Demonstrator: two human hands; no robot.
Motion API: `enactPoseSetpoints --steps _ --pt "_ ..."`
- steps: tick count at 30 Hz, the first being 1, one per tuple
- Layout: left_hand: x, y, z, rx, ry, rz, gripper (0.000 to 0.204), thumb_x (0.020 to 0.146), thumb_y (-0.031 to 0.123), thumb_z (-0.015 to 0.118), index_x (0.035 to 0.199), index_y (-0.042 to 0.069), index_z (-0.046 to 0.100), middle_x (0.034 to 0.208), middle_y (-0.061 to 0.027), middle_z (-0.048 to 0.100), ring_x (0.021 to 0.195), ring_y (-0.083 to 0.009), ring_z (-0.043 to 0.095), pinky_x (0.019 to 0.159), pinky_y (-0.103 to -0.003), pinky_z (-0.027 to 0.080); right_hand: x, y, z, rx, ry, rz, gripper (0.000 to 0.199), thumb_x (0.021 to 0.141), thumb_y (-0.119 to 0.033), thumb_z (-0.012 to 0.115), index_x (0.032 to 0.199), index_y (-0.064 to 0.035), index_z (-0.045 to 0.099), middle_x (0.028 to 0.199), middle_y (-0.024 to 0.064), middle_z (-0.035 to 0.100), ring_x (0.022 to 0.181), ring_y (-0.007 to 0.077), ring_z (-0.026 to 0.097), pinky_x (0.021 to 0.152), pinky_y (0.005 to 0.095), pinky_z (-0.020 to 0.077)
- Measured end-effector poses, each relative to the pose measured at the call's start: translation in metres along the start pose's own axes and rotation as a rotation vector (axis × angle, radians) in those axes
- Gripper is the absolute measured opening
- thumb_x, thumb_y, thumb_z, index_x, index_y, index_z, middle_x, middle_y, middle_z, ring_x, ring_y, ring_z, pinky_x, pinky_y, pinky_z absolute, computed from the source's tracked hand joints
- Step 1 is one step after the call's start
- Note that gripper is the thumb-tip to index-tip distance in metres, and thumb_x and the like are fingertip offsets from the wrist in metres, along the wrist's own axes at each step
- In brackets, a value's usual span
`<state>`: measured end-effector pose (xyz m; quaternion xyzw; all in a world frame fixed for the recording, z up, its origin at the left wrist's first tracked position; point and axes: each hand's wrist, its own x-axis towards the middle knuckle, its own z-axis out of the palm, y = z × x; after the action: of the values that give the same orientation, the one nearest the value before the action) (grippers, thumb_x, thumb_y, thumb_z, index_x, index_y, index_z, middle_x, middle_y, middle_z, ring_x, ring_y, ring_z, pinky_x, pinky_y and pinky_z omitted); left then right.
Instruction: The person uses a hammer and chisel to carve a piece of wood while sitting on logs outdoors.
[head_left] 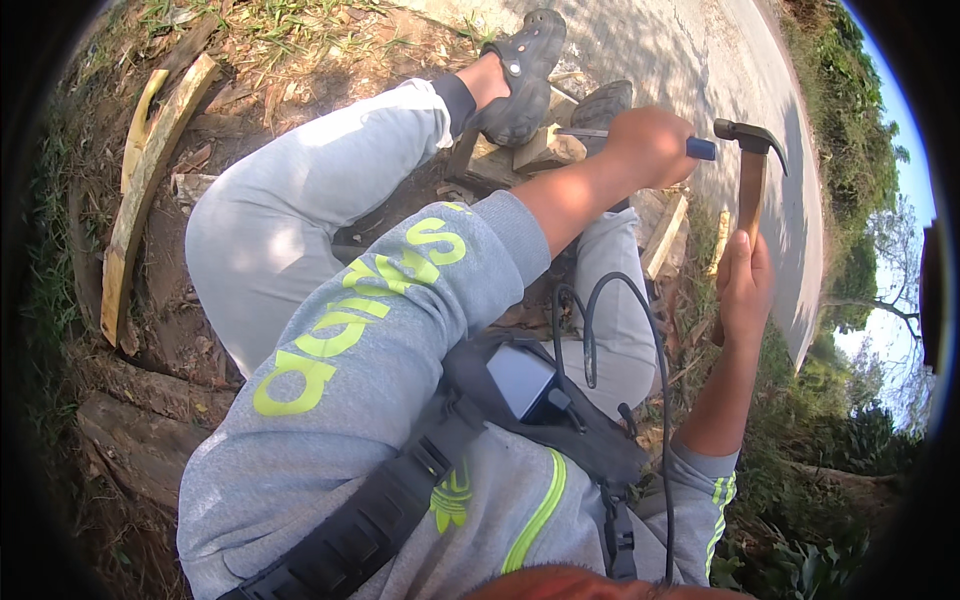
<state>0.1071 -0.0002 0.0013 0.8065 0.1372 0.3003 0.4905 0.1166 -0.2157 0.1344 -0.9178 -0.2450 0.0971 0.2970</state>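
My left hand is closed around the blue handle of a chisel. The thin metal blade sticks out on the other side of the fist, toward a piece of wood between my feet. Whether its tip touches the wood I cannot tell. To the right, my right hand grips the wooden handle of a claw hammer. The dark hammer head is up, just right of the chisel's butt end and apart from it. My dark clog rests against the wood; the other clog is partly hidden by my left hand.
Long split pieces of wood lie on the ground at the left. A cut wood piece is beside my right leg. A black cable loops up from the pouch at my waist. A paved road runs beyond.
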Motion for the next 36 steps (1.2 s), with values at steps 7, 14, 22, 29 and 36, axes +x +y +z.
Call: enactPoseSetpoints --steps 7,14,22,29,36 --pt "0.001 -0.001 -0.003 -0.032 0.004 -0.058 0.022 0.086 0.036 0.073 0.091 0.015 0.078 0.084 -0.0110 0.076 0.085 -0.0358 0.074 0.075 -0.049 0.058 -0.010 0.002 0.002 0.138 0.001 0.060 0.034 0.115 -0.040 0.047 0.102 -0.0087 0.053 0.067 -0.0034 0.045 0.052 0.0075 0.041 0.048 0.0258 0.0354" --pt "0.007 0.002 -0.015 -0.031 -0.011 -0.134 0.026 0.085 0.037 0.069 0.086 0.013 0.078 0.087 -0.0142 0.077 0.088 -0.0384 0.074 0.080 -0.050 0.059 -0.003 0.006 -0.003 0.150 0.054 -0.004 0.034 0.115 -0.041 0.048 0.100 -0.0109 0.053 0.066 -0.0053 0.042 0.051 0.0047 0.038 0.045 0.0248 0.0308" --pt "0.004 0.003 -0.019 -0.067 0.006 -0.142 0.027 0.085 0.039 0.068 0.085 0.013 0.078 0.087 -0.0142 0.076 0.087 -0.0389 0.074 0.079 -0.050 0.059 -0.006 -0.006 -0.011 0.243 0.124 0.021 0.038 0.115 -0.041 0.046 0.105 -0.0062 0.058 0.070 -0.0029 0.046 0.056 0.0055 0.043 0.051 0.0257 0.0346" --pt "-0.005 -0.003 -0.005 -0.038 0.010 -0.037 0.025 0.083 0.038 0.070 0.084 0.015 0.078 0.086 -0.0125 0.077 0.086 -0.0376 0.075 0.077 -0.050 0.059 -0.005 -0.006 0.002 0.187 0.049 -0.021 0.036 0.115 -0.040 0.048 0.105 -0.0066 0.056 0.071 -0.0026 0.045 0.057 0.0065 0.040 0.052 0.0268 0.0342" --pt "0.005 0.002 -0.011 -0.021 -0.011 -0.053 0.023 0.083 0.037 0.071 0.084 0.016 0.079 0.085 -0.0118 0.077 0.086 -0.0370 0.075 0.077 -0.050 0.060 -0.006 -0.003 -0.007 0.128 0.046 0.031 0.032 0.115 -0.038 0.049 0.104 -0.0074 0.053 0.068 -0.0036 0.044 0.054 0.0075 0.042 0.049 0.0269 0.0354"
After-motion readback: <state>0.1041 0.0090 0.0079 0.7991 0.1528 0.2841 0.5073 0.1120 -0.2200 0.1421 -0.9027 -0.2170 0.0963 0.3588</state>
